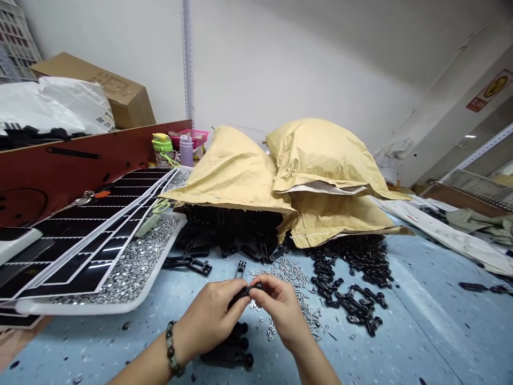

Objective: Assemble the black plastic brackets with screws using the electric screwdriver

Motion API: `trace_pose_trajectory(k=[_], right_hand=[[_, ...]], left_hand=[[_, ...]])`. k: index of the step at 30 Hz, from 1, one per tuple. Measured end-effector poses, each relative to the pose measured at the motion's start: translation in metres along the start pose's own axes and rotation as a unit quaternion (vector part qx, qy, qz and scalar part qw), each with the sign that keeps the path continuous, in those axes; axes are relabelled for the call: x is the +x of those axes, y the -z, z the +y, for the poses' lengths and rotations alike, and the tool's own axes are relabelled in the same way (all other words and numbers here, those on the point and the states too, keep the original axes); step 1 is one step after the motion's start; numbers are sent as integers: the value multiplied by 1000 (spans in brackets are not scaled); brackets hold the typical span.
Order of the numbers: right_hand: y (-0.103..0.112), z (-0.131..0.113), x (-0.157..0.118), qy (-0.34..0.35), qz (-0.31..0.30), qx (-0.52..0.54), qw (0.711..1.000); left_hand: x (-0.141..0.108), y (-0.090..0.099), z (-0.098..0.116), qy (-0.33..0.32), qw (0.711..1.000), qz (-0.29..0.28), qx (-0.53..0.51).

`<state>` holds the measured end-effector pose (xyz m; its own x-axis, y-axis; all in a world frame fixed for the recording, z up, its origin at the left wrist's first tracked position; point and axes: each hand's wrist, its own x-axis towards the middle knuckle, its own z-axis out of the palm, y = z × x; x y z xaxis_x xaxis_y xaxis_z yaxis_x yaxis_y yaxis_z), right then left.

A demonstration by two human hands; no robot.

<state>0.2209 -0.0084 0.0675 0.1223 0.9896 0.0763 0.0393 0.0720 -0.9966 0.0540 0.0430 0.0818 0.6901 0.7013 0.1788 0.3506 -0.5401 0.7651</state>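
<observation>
The black plastic piece (245,292) is pinched between both hands, held just above the table (420,331). The left hand (210,321) is almost closed, with its thumb and fingers gripping one end. The right hand (280,310) is curled in on the other end, held by the fingertips and thumb. The fingers hide most of the piece, so it cannot be told whether anything is fitted into it. Its matte, thin-armed form suggests something light and stiff, with little give, so a firm pinch near its thicker middle looks safer than holding a slim tip.

Directly below the piece lie more black parts (228,350). Just to its right is a scatter of steel screws (298,286) and small nuts, and beyond those is a heap of black links (352,262). A small forked part (239,269) stands just beyond the piece. To its left, a white tray (80,309) holds a bed of nuts (132,262), partly under black-striped sheets (80,235). Well beyond the piece, yellow sacks (236,171) sit on a dark pile of parts.
</observation>
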Motion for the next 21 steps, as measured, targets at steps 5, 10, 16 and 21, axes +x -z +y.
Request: trace_pose_trajectory(k=[5, 10, 16, 21], right_hand=[[16, 36, -12, 49, 31, -276, 960], [8, 63, -13, 80, 1, -513, 855], [8, 64, -16, 98, 14, -533, 840], [7, 67, -18, 124, 9, -502, 856]], left_hand=[[22, -7, -15, 88, 995, -34, -42], [34, -24, -46, 114, 990, -69, -49], [32, -10, -63, 80, 995, -46, -22], [30, -9, -62, 21, 995, -100, -21]])
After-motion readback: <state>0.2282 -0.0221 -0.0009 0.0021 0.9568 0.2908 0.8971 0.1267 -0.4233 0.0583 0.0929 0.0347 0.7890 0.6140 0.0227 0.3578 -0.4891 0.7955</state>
